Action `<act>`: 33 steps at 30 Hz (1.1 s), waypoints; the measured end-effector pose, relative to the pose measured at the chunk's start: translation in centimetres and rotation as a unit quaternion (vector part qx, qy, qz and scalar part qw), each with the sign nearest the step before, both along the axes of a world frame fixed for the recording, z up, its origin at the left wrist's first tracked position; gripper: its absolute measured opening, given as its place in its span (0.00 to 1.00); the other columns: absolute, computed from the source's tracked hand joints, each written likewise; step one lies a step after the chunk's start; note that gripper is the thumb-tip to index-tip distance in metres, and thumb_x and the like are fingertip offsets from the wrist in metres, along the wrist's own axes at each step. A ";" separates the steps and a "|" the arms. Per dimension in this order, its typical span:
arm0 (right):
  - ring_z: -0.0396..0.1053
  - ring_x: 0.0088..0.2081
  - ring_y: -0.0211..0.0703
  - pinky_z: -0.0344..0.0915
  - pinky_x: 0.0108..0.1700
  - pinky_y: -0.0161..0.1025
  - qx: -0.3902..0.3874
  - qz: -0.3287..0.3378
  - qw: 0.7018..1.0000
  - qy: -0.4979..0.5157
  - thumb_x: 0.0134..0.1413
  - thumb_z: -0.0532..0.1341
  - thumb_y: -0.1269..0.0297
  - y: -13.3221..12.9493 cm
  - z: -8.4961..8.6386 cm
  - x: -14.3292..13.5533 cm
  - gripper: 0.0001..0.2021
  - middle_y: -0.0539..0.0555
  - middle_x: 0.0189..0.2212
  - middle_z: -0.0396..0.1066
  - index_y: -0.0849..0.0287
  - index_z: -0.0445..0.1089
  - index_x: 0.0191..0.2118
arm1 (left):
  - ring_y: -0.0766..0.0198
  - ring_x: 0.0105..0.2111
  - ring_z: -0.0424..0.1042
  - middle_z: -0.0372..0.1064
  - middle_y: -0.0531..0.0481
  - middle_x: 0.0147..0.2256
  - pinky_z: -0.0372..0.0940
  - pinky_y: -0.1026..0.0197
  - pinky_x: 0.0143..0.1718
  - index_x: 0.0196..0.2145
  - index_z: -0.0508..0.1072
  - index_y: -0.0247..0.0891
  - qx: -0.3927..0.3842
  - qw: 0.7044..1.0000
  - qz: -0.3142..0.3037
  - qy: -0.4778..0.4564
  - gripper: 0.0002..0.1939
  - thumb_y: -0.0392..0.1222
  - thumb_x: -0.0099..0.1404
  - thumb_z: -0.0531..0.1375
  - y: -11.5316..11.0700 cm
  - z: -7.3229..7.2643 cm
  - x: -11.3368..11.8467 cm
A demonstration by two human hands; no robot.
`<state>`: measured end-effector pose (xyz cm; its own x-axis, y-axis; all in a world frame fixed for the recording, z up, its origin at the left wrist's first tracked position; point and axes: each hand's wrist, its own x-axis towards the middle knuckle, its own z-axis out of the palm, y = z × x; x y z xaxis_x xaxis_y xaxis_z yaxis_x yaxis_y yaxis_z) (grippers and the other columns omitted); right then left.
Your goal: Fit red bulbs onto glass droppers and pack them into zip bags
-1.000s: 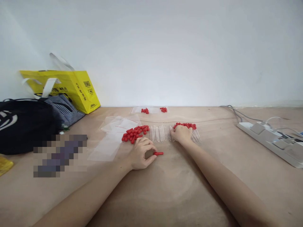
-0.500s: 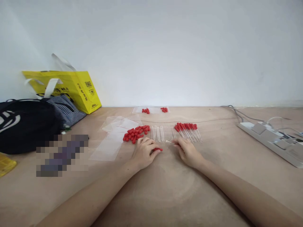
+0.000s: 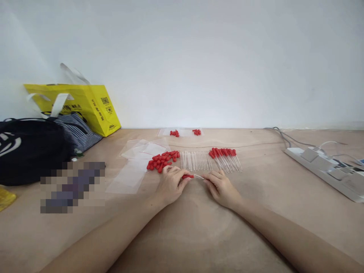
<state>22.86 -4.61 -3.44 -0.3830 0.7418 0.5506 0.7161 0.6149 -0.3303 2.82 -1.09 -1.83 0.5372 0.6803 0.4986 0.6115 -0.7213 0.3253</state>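
Spanning the gap between two hands, on the near side of the rows: one red bulb and one clear tube, meeting end to end (how deep the tube sits cannot be told).

Red bulb: one, pinched between thumb and fingers of the left hand. Probably light, soft and rubbery; best held near the neck, where squeezing should distort it least.

Clear tube: one, its outer end nipped in the closed thumb and fingers of the right hand. Likely light, stiff and slippery, perhaps fragile at a narrow tip — glass or plastic, uncertain. Best held on the body, close to the bulb.

Just beyond the hands:
- Loose clear tubes: one row, side by side, perhaps twenty; overlap prevents an exact count.
- Red-topped tubes: one slanted row, about nine.
- Pile of red bulbs: one heap, some two dozen — several hidden.
- Flat plastic bags: several, overlapping.

Farther out:
- Filled clear bag: near the wall, with two red clusters.
- Yellow bag, striped bag, black bag: one each.
- Power strip: one, at right.
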 end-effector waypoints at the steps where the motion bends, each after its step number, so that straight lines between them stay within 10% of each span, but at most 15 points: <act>1: 0.63 0.31 0.39 0.53 0.36 0.38 0.001 0.003 1.000 0.002 0.55 0.48 0.71 -0.1 0.0 -0.1 0.10 0.52 0.30 0.68 0.59 0.65 0.39 | 0.66 0.33 0.65 0.71 0.57 0.32 0.45 0.55 0.44 0.33 0.68 0.41 -0.001 1.000 0.003 -0.005 0.06 0.41 0.62 0.52 0.0 -0.1 0.0; 33: 0.57 0.24 0.34 0.46 0.32 0.37 0.088 0.050 0.994 -0.046 0.47 0.49 0.77 0.3 0.5 -0.6 0.12 0.49 0.23 0.67 0.59 0.68 0.33 | 0.65 0.30 0.65 0.69 0.56 0.24 0.44 0.51 0.47 0.28 0.68 0.40 0.004 0.999 -0.037 0.028 0.07 0.40 0.60 0.52 -1.2 0.2 0.4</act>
<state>22.23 -4.29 -2.91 -0.5043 0.5937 0.6271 0.6713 0.7263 -0.1478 3.18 -2.31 -1.61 0.6120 0.6339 0.4728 0.5739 -0.7674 0.2860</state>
